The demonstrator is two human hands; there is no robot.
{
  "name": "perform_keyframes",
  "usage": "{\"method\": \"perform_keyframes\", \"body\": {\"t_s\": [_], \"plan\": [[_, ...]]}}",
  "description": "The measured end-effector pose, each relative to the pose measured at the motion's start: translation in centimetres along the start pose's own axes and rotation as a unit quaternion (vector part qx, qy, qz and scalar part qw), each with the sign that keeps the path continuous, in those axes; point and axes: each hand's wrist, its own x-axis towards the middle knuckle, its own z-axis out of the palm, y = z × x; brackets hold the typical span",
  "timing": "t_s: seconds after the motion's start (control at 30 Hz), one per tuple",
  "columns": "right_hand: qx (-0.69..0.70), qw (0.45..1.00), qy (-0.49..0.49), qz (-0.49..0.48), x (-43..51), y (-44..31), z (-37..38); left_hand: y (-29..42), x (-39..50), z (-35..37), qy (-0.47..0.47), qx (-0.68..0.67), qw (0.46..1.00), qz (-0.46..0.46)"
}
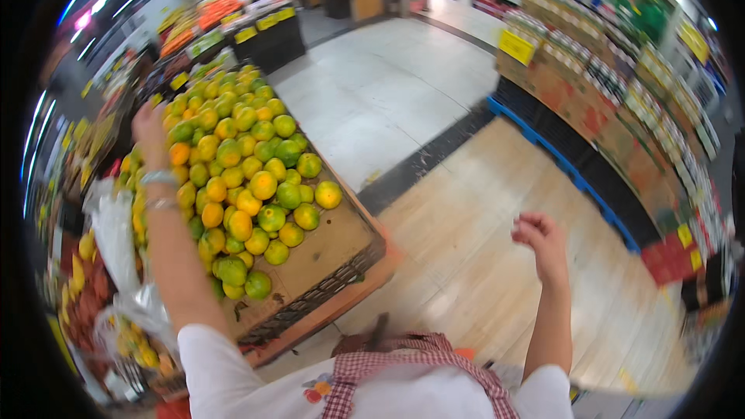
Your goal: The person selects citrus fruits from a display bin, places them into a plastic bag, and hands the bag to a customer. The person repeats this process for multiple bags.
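A large heap of green and orange citrus fruit [256, 169], likely mandarins, lies on a cardboard-covered stand [326, 247] to my left. My left hand [150, 128] is stretched over the far left side of the heap, with bands around its wrist. Blur hides its fingers, so whether it touches or grips a fruit cannot be told. Out to the right, my right hand [541, 241] hangs over the wood-look floor with loosely bent fingers and nothing visible in it.
White plastic bags [116, 244] hang at the stand's left side. A dark crate edge [314, 297] borders its front. On the right, stacked cartons of bottled goods [599, 99] stand on a blue-edged pallet [559, 160]. Further produce displays [218, 14] line the back left.
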Motion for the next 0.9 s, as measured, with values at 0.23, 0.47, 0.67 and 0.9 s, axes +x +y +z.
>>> {"method": "perform_keyframes", "body": {"t_s": [0.23, 0.47, 0.67, 0.9], "plan": [[-0.074, 0.971, -0.227, 0.023, 8.4, 4.5, 1.4, 2.9, -8.2, 16.5, 0.09, 0.177, 0.974, -0.106], [-0.294, 0.921, -0.257, -0.001, 31.7, 18.1, -13.7, -0.7, -7.0, 28.3, 0.177, 0.191, 0.943, -0.207], [-0.603, 0.748, -0.163, 0.222, 36.4, 27.0, -28.4, -3.6, -2.5, 39.7, 0.177, 0.127, 0.963, -0.159], [-0.538, 0.774, -0.215, 0.255, 53.8, 28.9, -18.1, -4.0, 2.9, 43.6, 0.176, -0.045, 0.979, -0.09]]}}
